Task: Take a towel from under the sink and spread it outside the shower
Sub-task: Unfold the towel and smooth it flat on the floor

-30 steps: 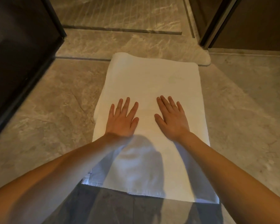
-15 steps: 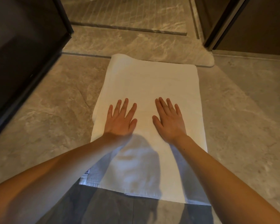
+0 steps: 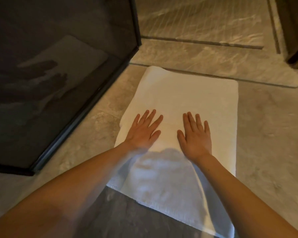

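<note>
A white towel [image 3: 187,97] lies flat on the stone floor, its far edge against the raised shower threshold [image 3: 205,55]. My left hand [image 3: 143,130] rests palm down on the towel's left half, fingers spread. My right hand [image 3: 195,134] lies flat on the right half, fingers apart. Neither hand grips the cloth. My shadow covers the towel's near end.
A dark glass shower panel [image 3: 50,83] with a black frame stands at the left, reflecting the towel and my arm. The ridged shower floor [image 3: 205,18] lies beyond the threshold. A dark door frame [image 3: 296,31] is at the upper right. Grey stone floor [image 3: 268,134] surrounds the towel.
Both hands stay flat on the towel in the same places. My view has swung to the left, so the glass panel fills more of the frame.
</note>
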Tool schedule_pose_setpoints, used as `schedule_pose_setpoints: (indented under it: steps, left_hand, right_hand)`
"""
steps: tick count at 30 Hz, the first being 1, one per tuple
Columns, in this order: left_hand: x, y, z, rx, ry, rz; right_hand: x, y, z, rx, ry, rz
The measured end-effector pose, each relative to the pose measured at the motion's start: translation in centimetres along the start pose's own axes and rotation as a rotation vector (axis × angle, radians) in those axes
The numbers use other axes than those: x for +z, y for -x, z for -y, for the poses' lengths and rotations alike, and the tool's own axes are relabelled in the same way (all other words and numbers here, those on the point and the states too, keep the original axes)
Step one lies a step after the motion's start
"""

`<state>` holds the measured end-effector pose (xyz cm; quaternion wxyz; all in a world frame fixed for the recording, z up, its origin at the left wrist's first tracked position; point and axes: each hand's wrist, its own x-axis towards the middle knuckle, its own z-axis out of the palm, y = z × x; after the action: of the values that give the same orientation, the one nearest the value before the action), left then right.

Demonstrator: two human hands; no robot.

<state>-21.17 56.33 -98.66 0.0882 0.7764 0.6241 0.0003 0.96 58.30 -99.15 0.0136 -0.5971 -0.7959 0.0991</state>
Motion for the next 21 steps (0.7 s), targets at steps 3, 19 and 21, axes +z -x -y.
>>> schedule_pose_setpoints:
  steps: [3,19,21]
  left_hand:
    - [-0.4,0.8,3.0,-0.033,-0.012,0.009]
    - [-1.2,1.0,8.5,-0.058,0.049,-0.052]
    - [-1.4,0.8,8.1,-0.071,0.064,-0.034]
  right_hand:
    - [0.5,-1.2,3.0,-0.018,-0.013,-0.004]
    - [1.0,-4.1,7.8,-0.048,-0.025,-0.026]
    - [0.7,-3.9,7.5,-0.053,-0.023,-0.018]
